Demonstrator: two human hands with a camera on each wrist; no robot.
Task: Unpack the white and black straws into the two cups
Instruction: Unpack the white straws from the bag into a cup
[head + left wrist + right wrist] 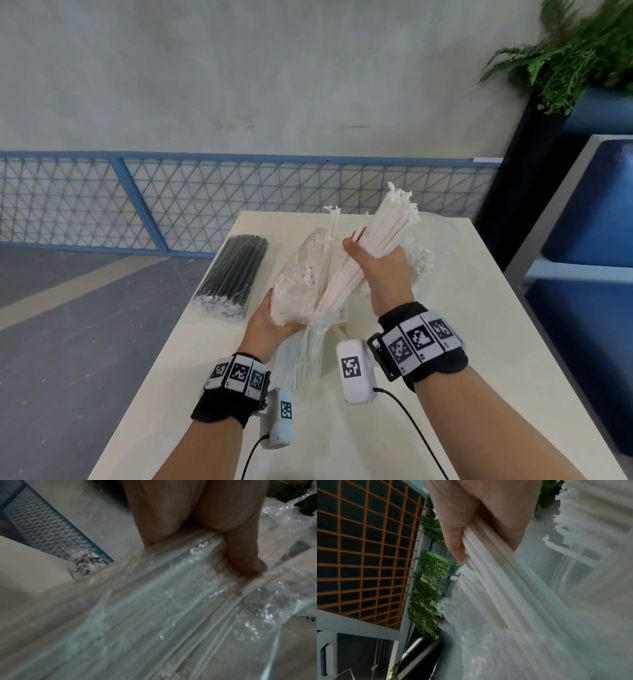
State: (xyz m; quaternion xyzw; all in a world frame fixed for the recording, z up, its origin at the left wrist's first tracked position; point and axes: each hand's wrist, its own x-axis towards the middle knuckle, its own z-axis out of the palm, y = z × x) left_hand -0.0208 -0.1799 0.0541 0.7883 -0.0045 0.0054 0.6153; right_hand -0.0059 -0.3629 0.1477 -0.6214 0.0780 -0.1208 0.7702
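Right hand [380, 270] is wrapped around a fat bunch of white straws [383, 229], tilted up above the counter [462, 342]. Left hand [270, 322] grips the clear plastic bag [301, 274] with more white ones inside. The black straws pack [236, 274] lies sealed on the counter's left side.

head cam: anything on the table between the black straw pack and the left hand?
Nothing: bare table in the head view between the black straw pack and the left hand, which grips the clear bag of white straws.
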